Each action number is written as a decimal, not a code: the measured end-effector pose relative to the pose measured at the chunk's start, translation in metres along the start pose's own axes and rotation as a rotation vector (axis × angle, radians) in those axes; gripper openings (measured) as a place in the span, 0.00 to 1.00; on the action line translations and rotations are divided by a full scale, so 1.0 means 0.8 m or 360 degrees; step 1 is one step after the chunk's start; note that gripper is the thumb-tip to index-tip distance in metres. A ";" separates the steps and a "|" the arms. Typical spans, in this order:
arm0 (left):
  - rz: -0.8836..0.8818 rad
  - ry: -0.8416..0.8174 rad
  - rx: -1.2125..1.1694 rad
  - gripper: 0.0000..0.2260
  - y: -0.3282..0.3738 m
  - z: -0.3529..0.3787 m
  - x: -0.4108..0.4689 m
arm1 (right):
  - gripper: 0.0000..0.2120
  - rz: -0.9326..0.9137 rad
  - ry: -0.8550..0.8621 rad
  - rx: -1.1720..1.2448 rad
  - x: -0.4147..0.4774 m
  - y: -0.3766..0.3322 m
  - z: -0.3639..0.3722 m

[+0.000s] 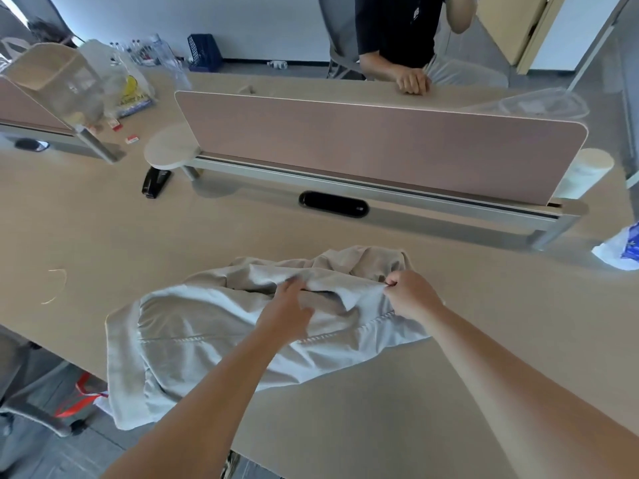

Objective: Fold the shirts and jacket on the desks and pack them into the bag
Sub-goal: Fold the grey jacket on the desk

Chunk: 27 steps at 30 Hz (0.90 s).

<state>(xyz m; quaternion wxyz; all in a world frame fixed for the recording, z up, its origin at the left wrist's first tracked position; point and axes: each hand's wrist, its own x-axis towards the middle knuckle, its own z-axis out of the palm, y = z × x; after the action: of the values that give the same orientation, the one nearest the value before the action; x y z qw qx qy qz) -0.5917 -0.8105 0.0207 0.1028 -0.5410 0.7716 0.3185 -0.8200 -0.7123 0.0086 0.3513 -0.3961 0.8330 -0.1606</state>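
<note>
Lying crumpled on the tabletop point(380, 392), the pale grey shirt point(193, 326) runs its long axis from lower left to upper right, its left end hanging over the near edge. Right hand point(409, 293) pinches the cloth at the right end with curled fingers; left hand point(288, 305) rests mid-shirt, fingers extended.

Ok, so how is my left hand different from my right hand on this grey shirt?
The left hand has its fingers stretched out over the cloth; the right hand has them curled, pinching a fold. The left hand sits near the middle of the grey shirt, the right hand at its right end. Both are bare and on the same shirt on the desk.
</note>
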 end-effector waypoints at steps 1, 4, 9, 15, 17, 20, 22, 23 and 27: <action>-0.0012 0.0010 -0.0034 0.29 0.000 -0.002 0.004 | 0.18 -0.0005 0.0005 0.0053 0.002 -0.001 0.000; -0.0028 0.0000 0.0009 0.32 0.004 -0.009 0.009 | 0.17 -0.0047 0.0082 0.0272 0.004 -0.007 -0.002; -0.0007 -0.0014 -0.0048 0.30 0.006 -0.033 0.018 | 0.14 -0.0075 0.0116 0.0539 0.000 -0.025 -0.014; 0.0012 0.0005 0.0123 0.37 0.011 -0.066 0.043 | 0.13 -0.0127 0.0170 0.0575 0.012 -0.049 -0.031; 0.0081 -0.0039 0.0123 0.33 0.018 -0.070 0.054 | 0.12 -0.0126 0.0231 0.0557 0.020 -0.054 -0.033; 0.0021 -0.0077 0.0078 0.23 0.016 -0.066 0.080 | 0.08 -0.0092 0.0308 0.0512 0.034 -0.058 -0.031; -0.0048 -0.0068 0.0068 0.19 0.011 -0.064 0.095 | 0.07 -0.0063 0.0323 0.0479 0.043 -0.061 -0.029; -0.0053 -0.0072 0.0108 0.19 0.010 -0.062 0.104 | 0.09 -0.0044 0.0316 0.0461 0.047 -0.064 -0.028; 0.0078 -0.0189 0.0250 0.07 0.012 -0.063 0.146 | 0.15 -0.0015 0.0268 0.0359 0.066 -0.074 -0.026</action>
<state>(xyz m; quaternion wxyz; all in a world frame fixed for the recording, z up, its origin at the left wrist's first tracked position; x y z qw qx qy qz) -0.6371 -0.9287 0.0048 0.1827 -0.4923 0.7997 0.2909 -0.8252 -0.7910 0.0312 0.3219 -0.3430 0.8343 -0.2876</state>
